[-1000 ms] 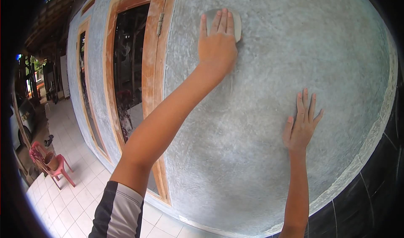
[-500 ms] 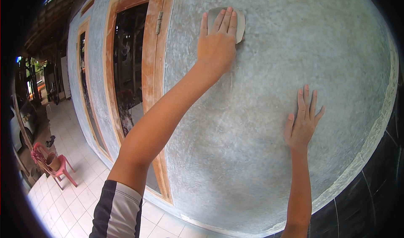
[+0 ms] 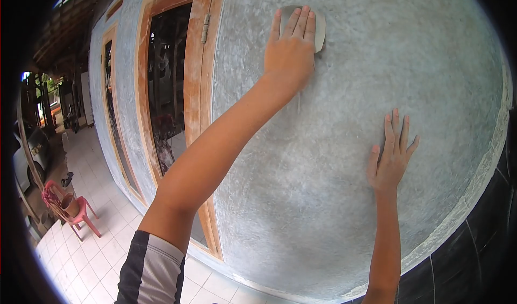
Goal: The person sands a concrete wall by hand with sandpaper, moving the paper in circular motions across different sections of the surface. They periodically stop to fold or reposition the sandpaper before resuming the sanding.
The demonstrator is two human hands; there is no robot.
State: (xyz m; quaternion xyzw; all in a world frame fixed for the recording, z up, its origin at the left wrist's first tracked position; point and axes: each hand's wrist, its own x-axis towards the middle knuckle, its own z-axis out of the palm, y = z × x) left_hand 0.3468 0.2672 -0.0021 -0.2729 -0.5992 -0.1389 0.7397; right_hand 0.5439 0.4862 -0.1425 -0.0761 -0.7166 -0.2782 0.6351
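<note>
High on the grey plastered wall (image 3: 334, 185), my left hand (image 3: 291, 56) presses a piece of sandpaper (image 3: 321, 32) flat against the surface. Its fingers stretch over the sheet, and the thumb is hidden. Pale sandpaper shows to the right of the fingers, with a greyer part between them. Lower and to the right, my right hand (image 3: 390, 161) rests palm-down on the wall, fingers spread, holding nothing.
Left of the sanded area stands an orange-brown wooden frame (image 3: 199, 89) with a metal hinge (image 3: 205, 28) and dark glass. A red plastic chair (image 3: 81, 218) carrying a pot (image 3: 69, 204) stands on white floor tiles (image 3: 102, 255). Black tiles (image 3: 458, 255) border the wall at lower right.
My left hand has slid a little to the right along the wall with the sandpaper. My right hand stays in about the same place on the wall. The view has shifted slightly.
</note>
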